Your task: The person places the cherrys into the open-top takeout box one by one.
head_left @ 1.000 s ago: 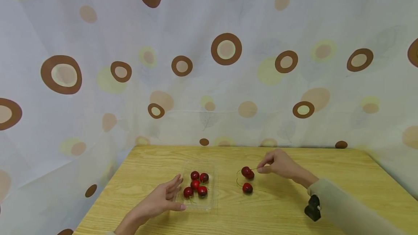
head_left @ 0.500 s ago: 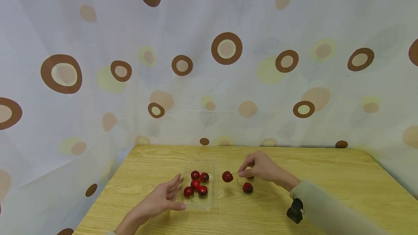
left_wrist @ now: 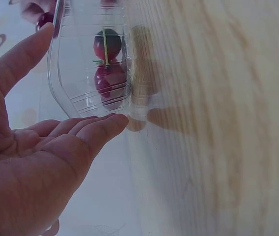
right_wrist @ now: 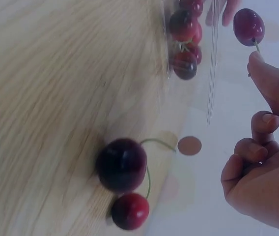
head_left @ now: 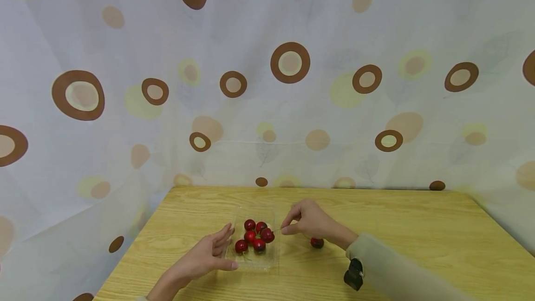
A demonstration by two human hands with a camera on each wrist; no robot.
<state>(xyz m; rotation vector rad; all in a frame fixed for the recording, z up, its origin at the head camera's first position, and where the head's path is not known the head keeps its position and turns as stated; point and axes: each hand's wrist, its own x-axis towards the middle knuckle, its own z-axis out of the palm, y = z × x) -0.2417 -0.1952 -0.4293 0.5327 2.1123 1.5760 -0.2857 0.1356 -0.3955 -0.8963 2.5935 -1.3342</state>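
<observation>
My right hand [head_left: 311, 222] pinches a dark red cherry [right_wrist: 248, 27] by its thin green stem, thumb against forefinger. The cherry hangs over the right side of a clear plastic container [head_left: 256, 265], above its rim in the right wrist view. Several red cherries [head_left: 250, 236] lie inside, stems on. At the container's left side, my left hand [head_left: 205, 257] has its fingers extended, with thumb and fingertips right at the wall and rim. Two more stemmed cherries lie on the table, a dark one [right_wrist: 121, 165] and a redder one [right_wrist: 129, 211]; the right hand hides one in the head view.
The light wood-grain table [head_left: 397, 217] carries everything. Behind it and along the left hangs a pale curtain [head_left: 251, 171] with brown and beige round patterns. A black device [head_left: 354, 274] sits on the right wrist at the sleeve cuff.
The right hand has lifted a cherry by its stem from the group on the table and carried it left to above the container. The left hand has stayed in place.
</observation>
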